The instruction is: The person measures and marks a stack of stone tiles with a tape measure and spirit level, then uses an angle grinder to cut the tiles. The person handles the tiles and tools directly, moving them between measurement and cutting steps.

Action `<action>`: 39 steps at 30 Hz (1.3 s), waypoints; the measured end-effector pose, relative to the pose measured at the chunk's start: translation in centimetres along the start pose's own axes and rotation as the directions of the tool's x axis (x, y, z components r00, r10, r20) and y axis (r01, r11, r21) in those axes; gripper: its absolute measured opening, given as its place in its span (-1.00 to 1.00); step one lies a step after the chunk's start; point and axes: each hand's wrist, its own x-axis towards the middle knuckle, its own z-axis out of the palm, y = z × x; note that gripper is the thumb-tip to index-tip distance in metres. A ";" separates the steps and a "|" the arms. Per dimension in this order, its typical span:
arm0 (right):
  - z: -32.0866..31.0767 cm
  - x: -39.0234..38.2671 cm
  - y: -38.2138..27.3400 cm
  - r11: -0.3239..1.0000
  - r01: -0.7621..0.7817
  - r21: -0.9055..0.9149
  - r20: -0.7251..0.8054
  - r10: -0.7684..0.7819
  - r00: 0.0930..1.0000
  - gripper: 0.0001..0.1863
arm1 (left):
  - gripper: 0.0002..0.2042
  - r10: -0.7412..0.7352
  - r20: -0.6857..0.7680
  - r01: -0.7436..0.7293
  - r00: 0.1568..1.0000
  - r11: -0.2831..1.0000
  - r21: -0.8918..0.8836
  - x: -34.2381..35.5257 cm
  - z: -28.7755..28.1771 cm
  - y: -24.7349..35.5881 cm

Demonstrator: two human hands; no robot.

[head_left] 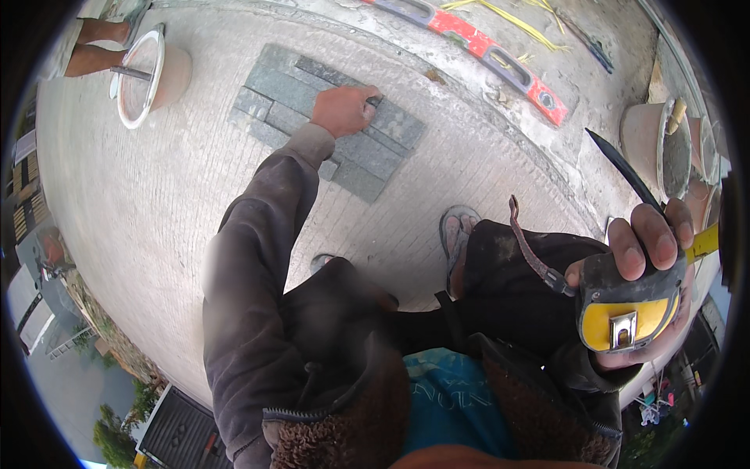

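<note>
Right here, nearest the camera, the right hand (656, 237) is curled round a yellow-and-black tape measure (630, 309), with a dark pointed stick (623, 160) jutting past its fingers; holding both at once could let the stick slip out. Farther off, past a sandalled foot (455, 232), a grey stone panel (366, 156) lies flat on the ridged concrete (156, 203). Above it, the left hand (342, 111) is bunched, apparently pinching a small dark piece (374, 101) I cannot identify; uneven pressure there could shift or chip the panel. Beyond lies a red level (471, 41).
</note>
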 end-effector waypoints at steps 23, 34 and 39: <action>0.0 -0.1 0.4 0.999 0.029 0.019 -0.020 -0.028 0.999 -0.82 | -0.71 -0.153 0.046 0.147 0.987 0.982 0.120 0.4 -1.6 -2.3; -0.7 0.2 0.6 0.999 0.042 0.005 0.082 -0.042 0.996 -0.77 | -0.66 -0.208 -0.009 0.208 0.978 0.969 0.132 -0.3 -1.7 -4.2; 0.3 0.5 1.4 0.999 0.037 -0.023 0.087 -0.034 0.996 -0.74 | -0.55 -0.221 0.058 0.209 0.974 0.964 0.167 -1.0 -2.2 -3.5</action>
